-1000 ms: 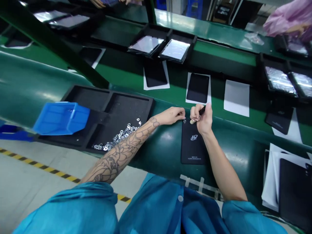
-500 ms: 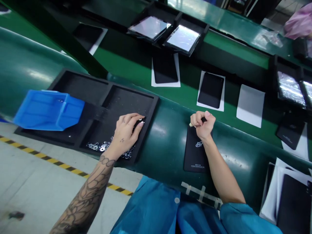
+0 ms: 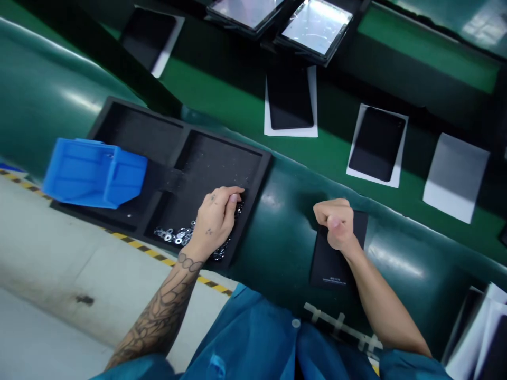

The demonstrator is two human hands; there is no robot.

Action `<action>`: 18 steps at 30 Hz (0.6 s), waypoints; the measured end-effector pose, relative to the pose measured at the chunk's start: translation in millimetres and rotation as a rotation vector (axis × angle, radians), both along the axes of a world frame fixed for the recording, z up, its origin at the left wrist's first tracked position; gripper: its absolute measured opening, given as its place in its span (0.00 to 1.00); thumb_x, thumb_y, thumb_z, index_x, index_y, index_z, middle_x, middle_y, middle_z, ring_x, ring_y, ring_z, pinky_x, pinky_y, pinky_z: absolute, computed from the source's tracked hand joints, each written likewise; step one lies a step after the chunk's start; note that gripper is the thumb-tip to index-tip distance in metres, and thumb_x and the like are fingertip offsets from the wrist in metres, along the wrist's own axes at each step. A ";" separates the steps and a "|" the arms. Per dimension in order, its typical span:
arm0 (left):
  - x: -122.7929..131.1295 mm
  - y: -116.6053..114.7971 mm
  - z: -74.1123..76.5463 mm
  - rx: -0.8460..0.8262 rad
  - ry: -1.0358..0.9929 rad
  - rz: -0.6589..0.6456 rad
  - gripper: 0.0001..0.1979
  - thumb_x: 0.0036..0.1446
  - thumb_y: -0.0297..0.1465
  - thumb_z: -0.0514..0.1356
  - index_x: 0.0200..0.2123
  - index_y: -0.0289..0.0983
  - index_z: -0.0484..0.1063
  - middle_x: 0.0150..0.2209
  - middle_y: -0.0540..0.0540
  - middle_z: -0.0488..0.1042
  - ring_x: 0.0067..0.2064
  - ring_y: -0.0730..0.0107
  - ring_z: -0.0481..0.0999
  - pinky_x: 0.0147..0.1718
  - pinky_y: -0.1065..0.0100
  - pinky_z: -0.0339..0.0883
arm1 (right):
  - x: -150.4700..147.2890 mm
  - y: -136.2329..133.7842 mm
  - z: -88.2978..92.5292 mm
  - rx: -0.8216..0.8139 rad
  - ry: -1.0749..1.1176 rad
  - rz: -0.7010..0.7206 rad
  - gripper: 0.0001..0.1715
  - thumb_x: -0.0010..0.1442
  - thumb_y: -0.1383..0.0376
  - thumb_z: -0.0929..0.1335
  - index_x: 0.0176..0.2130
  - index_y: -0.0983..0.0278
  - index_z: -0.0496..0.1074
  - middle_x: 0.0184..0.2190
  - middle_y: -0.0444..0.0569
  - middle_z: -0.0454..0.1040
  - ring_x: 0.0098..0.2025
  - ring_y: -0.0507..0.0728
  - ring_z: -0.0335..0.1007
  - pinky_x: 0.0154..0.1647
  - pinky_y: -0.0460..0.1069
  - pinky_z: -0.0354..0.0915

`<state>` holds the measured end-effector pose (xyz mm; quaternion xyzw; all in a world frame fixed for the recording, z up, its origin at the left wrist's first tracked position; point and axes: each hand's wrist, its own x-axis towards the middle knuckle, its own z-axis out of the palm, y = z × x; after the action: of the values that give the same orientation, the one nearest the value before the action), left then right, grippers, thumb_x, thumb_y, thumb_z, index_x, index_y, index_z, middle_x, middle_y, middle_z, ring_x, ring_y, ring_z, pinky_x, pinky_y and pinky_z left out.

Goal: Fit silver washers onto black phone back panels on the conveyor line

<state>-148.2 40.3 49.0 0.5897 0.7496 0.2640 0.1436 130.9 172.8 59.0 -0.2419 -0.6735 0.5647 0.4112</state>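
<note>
My left hand [image 3: 219,219] is over the near right compartment of a black divided tray [image 3: 216,158]. Its thumb and forefinger are pinched together; anything between them is too small to make out. Below and beside the hand lie loose shiny ring-shaped metal parts, like washers [image 3: 178,237]. My right hand [image 3: 336,222] is a fist over a flat black tablet-like panel [image 3: 328,266] with small pale lettering near its lower edge. Half a second ago a small dark pen-like tool with a pale tip showed in that fist; now the fingers hide it.
A blue bin [image 3: 91,174] sits on the tray's left side. Along the green strip beyond lie dark panels on white sheets [image 3: 291,133] and one bare sheet [image 3: 455,177]. Panels with shiny faces [image 3: 317,26] stand further back. A dark post [image 3: 130,63] slants down at left.
My left finger and thumb have closed together over the tray. My right fist has turned and moved slightly down, hiding the tool and the panel's logo. The whole view has shifted.
</note>
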 end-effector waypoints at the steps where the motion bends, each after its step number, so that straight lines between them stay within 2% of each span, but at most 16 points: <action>1: -1.7 -0.8 2.3 0.022 -0.037 0.043 0.17 0.80 0.37 0.47 0.54 0.39 0.75 0.43 0.43 0.80 0.46 0.57 0.80 0.51 0.56 0.72 | 1.3 0.9 0.3 -0.013 0.009 0.010 0.43 0.72 0.36 0.61 0.20 0.59 0.47 0.16 0.40 0.43 0.19 0.51 0.38 0.26 0.54 0.35; 5: -17.7 -14.3 11.5 0.115 -0.030 0.178 0.17 0.80 0.38 0.48 0.54 0.39 0.75 0.46 0.42 0.80 0.49 0.58 0.80 0.54 0.57 0.73 | 4.3 7.3 6.3 -0.141 0.095 -0.004 0.41 0.71 0.38 0.62 0.19 0.59 0.47 0.15 0.41 0.43 0.19 0.51 0.37 0.26 0.53 0.35; 7: -27.9 -28.4 13.6 0.108 0.037 0.179 0.17 0.79 0.38 0.49 0.54 0.39 0.75 0.49 0.40 0.80 0.54 0.55 0.78 0.59 0.54 0.70 | 3.7 9.8 9.9 -0.153 0.104 0.005 0.41 0.70 0.39 0.63 0.19 0.60 0.48 0.15 0.41 0.43 0.18 0.51 0.37 0.26 0.53 0.34; 10: -36.6 -53.7 13.2 -0.010 0.137 0.142 0.19 0.78 0.39 0.49 0.57 0.38 0.74 0.56 0.36 0.76 0.60 0.49 0.73 0.63 0.47 0.66 | 2.3 11.3 13.0 -0.168 0.085 0.015 0.42 0.70 0.38 0.64 0.19 0.60 0.47 0.14 0.41 0.43 0.18 0.51 0.37 0.25 0.54 0.34; 14: -28.0 -77.9 13.2 -0.213 0.230 0.115 0.23 0.77 0.42 0.49 0.64 0.39 0.71 0.61 0.33 0.71 0.60 0.42 0.70 0.59 0.41 0.65 | 3.9 11.1 13.1 -0.163 0.091 -0.004 0.42 0.70 0.38 0.64 0.19 0.60 0.48 0.15 0.42 0.42 0.18 0.51 0.36 0.26 0.55 0.33; 18: -9.2 -79.1 13.4 -0.251 0.235 0.047 0.22 0.77 0.43 0.51 0.65 0.39 0.69 0.59 0.33 0.70 0.56 0.43 0.71 0.57 0.42 0.66 | 4.3 10.2 11.1 -0.176 0.105 0.005 0.40 0.71 0.40 0.64 0.20 0.60 0.48 0.15 0.42 0.41 0.18 0.52 0.36 0.26 0.55 0.33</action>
<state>-157.3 -38.8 62.5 0.5763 0.8018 0.1011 0.1214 135.2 183.0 70.1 -0.2454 -0.5994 0.6347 0.4215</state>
